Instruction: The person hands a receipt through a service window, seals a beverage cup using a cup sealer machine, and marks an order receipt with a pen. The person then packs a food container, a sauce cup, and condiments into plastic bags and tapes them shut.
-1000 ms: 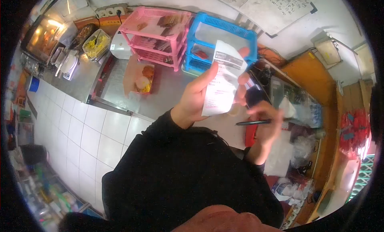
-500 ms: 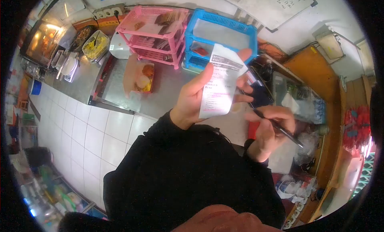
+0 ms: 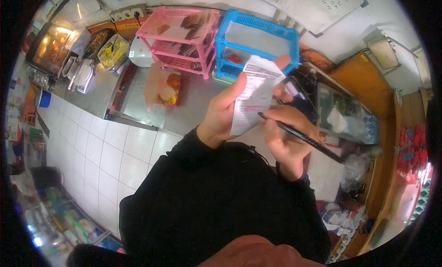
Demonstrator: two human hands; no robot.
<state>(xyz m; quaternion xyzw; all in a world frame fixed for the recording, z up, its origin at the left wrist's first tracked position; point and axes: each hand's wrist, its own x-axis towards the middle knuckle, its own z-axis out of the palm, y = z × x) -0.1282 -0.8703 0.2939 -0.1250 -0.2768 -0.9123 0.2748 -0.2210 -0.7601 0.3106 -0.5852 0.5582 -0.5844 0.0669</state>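
Observation:
A white printed receipt [image 3: 254,94] is held up in front of me by my left hand [image 3: 221,113], the thumb lying across its left edge and the fingers behind it. Faint pink marks show on its lower half. My right hand [image 3: 291,140] is closed around a dark pen [image 3: 308,139]. The pen's tip meets or nearly meets the receipt's lower right part; I cannot tell if it touches. On the metal counter beyond my left hand stands an open food box [image 3: 162,89] with food in it.
A pink tiered rack [image 3: 179,39] and a blue tiered rack [image 3: 258,32] stand at the back of the counter [image 3: 193,96]. To the left are a tub of yellow-green food [image 3: 113,53] and a white scale [image 3: 85,77]. A plastic bag [image 3: 354,170] lies at right.
My right hand has moved left and slightly up, bringing the pen from beside the receipt to its lower right part. My left hand still holds the receipt in nearly the same place.

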